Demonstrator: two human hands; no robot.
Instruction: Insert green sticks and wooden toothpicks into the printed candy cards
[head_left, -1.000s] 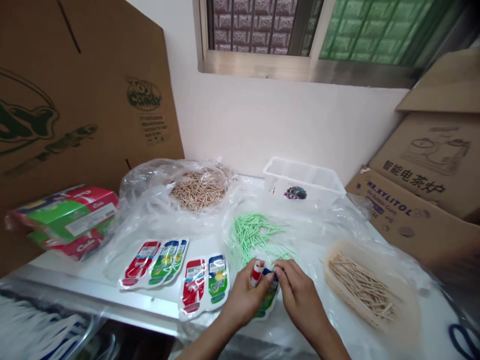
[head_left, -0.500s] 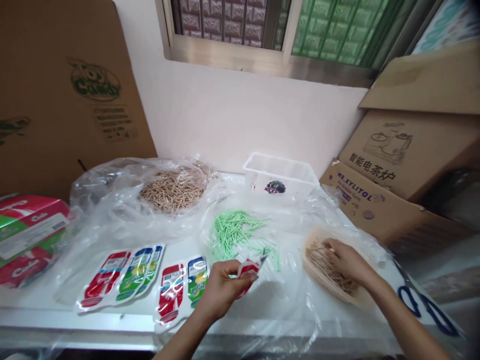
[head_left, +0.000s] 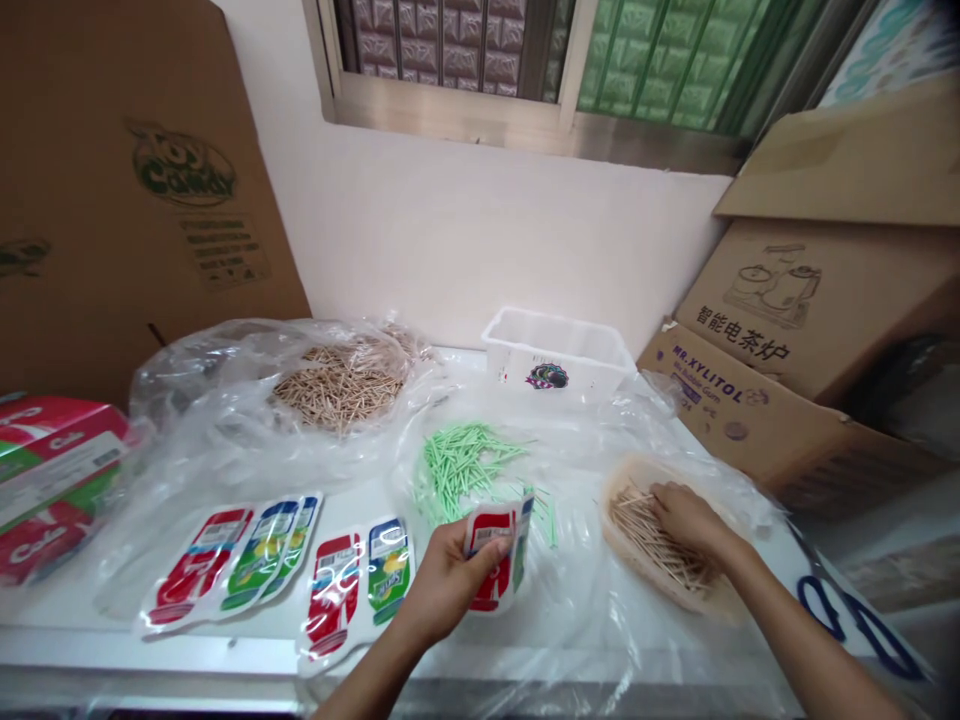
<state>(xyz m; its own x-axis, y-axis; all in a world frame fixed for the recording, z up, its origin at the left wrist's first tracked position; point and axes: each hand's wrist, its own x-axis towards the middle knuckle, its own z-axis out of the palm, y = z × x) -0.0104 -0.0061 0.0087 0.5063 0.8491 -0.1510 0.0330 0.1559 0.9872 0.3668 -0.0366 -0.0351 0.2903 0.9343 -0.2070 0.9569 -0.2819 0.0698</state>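
Between thumb and fingers, my left hand (head_left: 442,585) holds a small printed packet (head_left: 487,590) upright. It has a red bottle picture on its front and a green one on the side turned away. My right hand (head_left: 690,525) reaches into a peach-coloured tub (head_left: 616,540) of thin tan sticks (head_left: 649,525). Its fingers are curled together against the sticks, with the fingertips partly hidden. Flat packets (head_left: 337,600) with red cola and green Sprite bottle prints lie left of my left hand. More such packets (head_left: 247,560) overlap farther left. Beyond my left hand is a pile of green sticks (head_left: 461,465).
A clear plastic bag (head_left: 202,390) holds a heap of brown sticks (head_left: 337,390). A white plastic bin (head_left: 555,350) stands against the wall. Cardboard boxes (head_left: 757,400) crowd the right side, a tall carton (head_left: 142,80) the left. A red-green box (head_left: 56,480) sits at left.
The packet in my left hand has turned and now shows more of its red face and green side. My right hand stays in the tub, its fingers slightly shifted.
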